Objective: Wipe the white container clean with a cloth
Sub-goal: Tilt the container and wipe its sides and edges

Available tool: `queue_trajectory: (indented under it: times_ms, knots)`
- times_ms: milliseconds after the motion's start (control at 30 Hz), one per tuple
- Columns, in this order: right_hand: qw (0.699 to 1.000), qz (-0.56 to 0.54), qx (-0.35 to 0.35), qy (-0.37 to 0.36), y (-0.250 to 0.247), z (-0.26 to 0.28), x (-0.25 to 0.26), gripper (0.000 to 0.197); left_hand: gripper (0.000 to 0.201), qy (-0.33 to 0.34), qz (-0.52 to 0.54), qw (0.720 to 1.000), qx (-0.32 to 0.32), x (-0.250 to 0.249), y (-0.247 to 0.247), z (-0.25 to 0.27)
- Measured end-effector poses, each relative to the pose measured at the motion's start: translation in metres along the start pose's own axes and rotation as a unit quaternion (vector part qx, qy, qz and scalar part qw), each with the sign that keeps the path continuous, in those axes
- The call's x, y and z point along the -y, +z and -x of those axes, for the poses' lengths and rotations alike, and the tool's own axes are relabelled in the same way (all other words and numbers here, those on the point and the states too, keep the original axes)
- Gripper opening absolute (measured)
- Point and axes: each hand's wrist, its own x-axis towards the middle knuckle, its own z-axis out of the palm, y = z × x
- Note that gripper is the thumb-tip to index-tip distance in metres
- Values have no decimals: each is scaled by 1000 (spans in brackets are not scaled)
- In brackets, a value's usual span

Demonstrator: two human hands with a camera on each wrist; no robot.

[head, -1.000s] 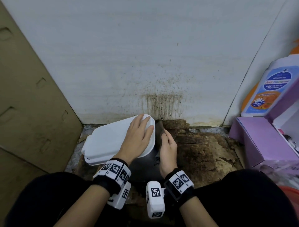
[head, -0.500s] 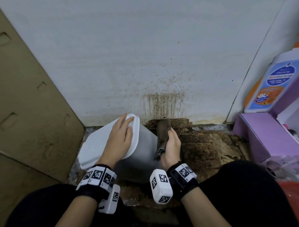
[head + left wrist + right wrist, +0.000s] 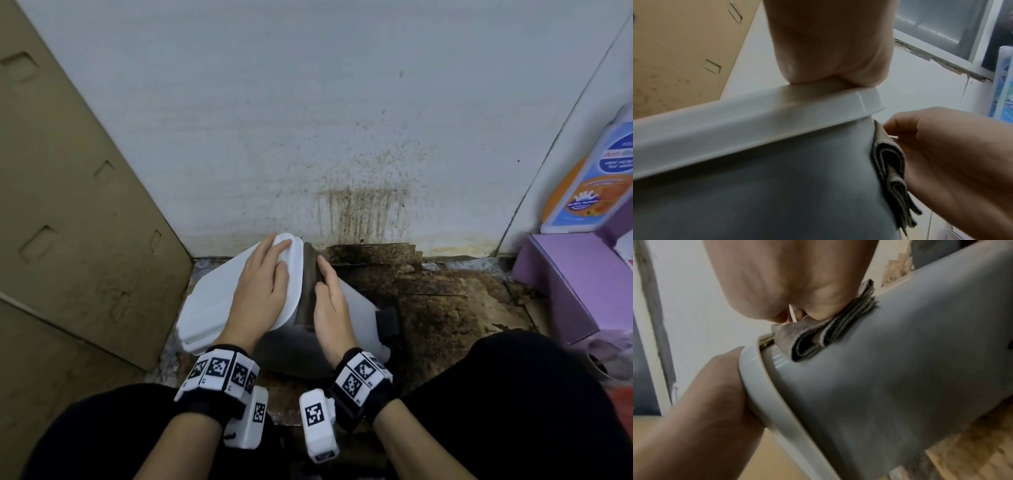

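The white container lies tipped on its side on the floor, its white lid facing left. My left hand rests flat on the lid, fingers straight. A folded grey-brown cloth lies against the container's side just below the lid rim. My right hand presses it there with extended fingers. The left wrist view shows the lid rim, the cloth and the right hand. In the right wrist view the cloth is squeezed between my palm and the container wall.
A stained white wall stands close behind. Brown cardboard leans at the left. A purple box and a detergent bottle sit at the right. The floor is dark and stained. My black-clad knees flank the container.
My right hand has gone from gripping the cloth to lying flatter on it, and the cloth now sits closer to the lid rim. The left hand stays on the lid.
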Motion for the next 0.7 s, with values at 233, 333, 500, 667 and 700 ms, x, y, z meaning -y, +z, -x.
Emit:
queue_trajectory:
  times_ms: [233,333,500,667,700]
  knots:
    - [972,202,41,-109,0,-8,-12,47,42,-10,6,1000,-16,2,-1,1]
    - [948,272,39,-163,1,-8,-17,49,42,-12,6,1000,-22,4,-2,2]
    - [908,355,-8,-224,6,-10,-21,51,42,-18,15,999,-27,4,-5,6]
    - [924,318,36,-207,10,-10,-26,53,41,-16,19,999,-34,6,-5,8]
    - [929,306,43,-202,10,-12,-27,53,41,-17,22,999,-35,6,-5,8]
